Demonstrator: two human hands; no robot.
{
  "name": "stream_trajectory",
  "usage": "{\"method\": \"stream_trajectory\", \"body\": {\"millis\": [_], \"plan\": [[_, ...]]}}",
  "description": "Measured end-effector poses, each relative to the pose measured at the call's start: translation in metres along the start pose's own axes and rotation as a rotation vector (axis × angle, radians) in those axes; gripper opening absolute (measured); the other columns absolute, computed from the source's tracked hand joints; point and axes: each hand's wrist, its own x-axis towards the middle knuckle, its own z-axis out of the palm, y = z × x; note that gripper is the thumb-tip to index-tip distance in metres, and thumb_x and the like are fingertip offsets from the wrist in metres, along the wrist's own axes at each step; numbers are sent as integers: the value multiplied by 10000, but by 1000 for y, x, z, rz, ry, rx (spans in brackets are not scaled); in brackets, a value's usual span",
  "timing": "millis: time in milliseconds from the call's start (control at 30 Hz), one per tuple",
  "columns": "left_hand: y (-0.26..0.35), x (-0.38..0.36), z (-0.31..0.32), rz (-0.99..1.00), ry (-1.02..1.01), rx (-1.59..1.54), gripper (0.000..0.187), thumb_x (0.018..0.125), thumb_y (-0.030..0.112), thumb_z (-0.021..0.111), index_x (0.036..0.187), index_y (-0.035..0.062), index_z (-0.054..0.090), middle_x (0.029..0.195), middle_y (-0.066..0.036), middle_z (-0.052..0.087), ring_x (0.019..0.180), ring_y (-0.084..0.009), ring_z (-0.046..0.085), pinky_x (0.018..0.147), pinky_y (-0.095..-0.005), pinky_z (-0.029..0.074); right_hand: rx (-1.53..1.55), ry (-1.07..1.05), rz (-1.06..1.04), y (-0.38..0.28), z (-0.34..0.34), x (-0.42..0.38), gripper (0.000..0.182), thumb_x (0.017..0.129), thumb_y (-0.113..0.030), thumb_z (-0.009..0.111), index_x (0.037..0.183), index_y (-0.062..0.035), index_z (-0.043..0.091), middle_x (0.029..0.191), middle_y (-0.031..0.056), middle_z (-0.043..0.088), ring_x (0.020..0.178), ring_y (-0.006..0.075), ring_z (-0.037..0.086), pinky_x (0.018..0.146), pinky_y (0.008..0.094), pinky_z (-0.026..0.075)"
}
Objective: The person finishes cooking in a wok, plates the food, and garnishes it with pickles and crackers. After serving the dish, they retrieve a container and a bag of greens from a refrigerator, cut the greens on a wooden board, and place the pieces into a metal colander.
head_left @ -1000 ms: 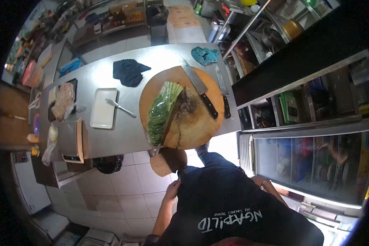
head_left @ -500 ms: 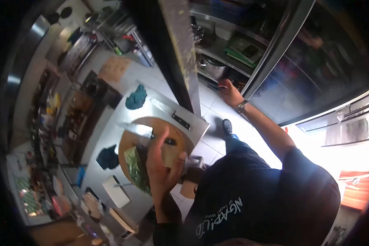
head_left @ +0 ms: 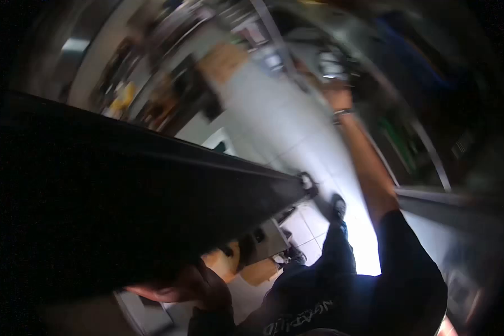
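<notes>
My left hand (head_left: 187,287) is low in the view beside a broad dark post (head_left: 123,190), its fingers stretched to the left and partly in shadow. Nothing shows in its grasp. Just past it, a round wooden chopping board (head_left: 225,265) lies on a pale table (head_left: 274,238), mostly hidden by the post. My right hand (head_left: 337,96) reaches forward at the end of an extended arm, with a watch (head_left: 343,113) on the wrist. Motion blurs its fingers, which look spread toward a shiny metal pot (head_left: 331,66) on the shelves.
The post covers much of the left side. Metal-framed shelves (head_left: 431,151) run along the right, with a green item (head_left: 399,143) inside. A tiled floor (head_left: 285,126) stretches ahead toward a brown cardboard sheet (head_left: 223,63). My shoe (head_left: 339,206) is on the tiles.
The view has swung and moved forward past the post, which now hides most of the table. My right hand is farther forward near the shelves; my left hand has dropped lower and left.
</notes>
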Motion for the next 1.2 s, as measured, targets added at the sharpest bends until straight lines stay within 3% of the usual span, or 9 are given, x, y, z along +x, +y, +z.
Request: {"method": "stream_trajectory", "body": {"millis": [33, 167, 233, 433, 833, 1200], "plan": [[-7, -10, -13, -3, 38, 91, 1073, 710, 719, 568, 1430, 7, 214, 1350, -245, 370, 1175, -380, 481, 934, -450, 445, -233, 40, -136, 15, 8, 26, 268, 782, -346, 573, 792, -96, 665, 838, 112, 649, 848, 246, 628, 717, 413, 500], [-18, -41, -53, -40, 89, 374, 1071, 700, 701, 585, 1424, 5, 214, 1343, -242, 372, 1172, -376, 480, 936, -449, 440, 446, 44, 356, 54, 58, 142, 280, 786, -356, 571, 830, -90, 647, 874, 116, 631, 876, 253, 604, 737, 421, 482], [-11, -53, -52, -63, 78, 472, 1070, 696, 692, 594, 1422, 4, 214, 1340, -241, 374, 1170, -375, 479, 937, -449, 438, 567, 4, 500, 69, 85, 196, 288, 789, -360, 570, 849, -88, 638, 893, 117, 623, 890, 256, 592, 746, 424, 473], [-2, -72, -61, -136, 62, 670, 1067, 682, 665, 621, 1413, 2, 215, 1330, -237, 378, 1166, -369, 478, 940, -448, 431, 618, -121, 576, 69, 140, 281, 318, 795, -374, 567, 907, -80, 611, 947, 123, 596, 932, 267, 556, 775, 435, 447], [20, -82, -56, -192, 30, 838, 1067, 655, 611, 675, 1396, -3, 215, 1310, -229, 386, 1157, -358, 474, 946, -446, 418, 683, -274, 562, 42, 195, 342, 401, 807, -402, 561, 1021, -64, 556, 1055, 133, 543, 1016, 289, 484, 833, 456, 393], [30, -87, -56, -208, -13, 864, 1071, 629, 561, 724, 1381, -7, 215, 1291, -221, 393, 1149, -349, 472, 952, -444, 406, 768, -298, 588, 40, 195, 349, 491, 818, -428, 555, 1126, -49, 506, 1154, 142, 494, 1092, 308, 418, 886, 476, 343]]}}
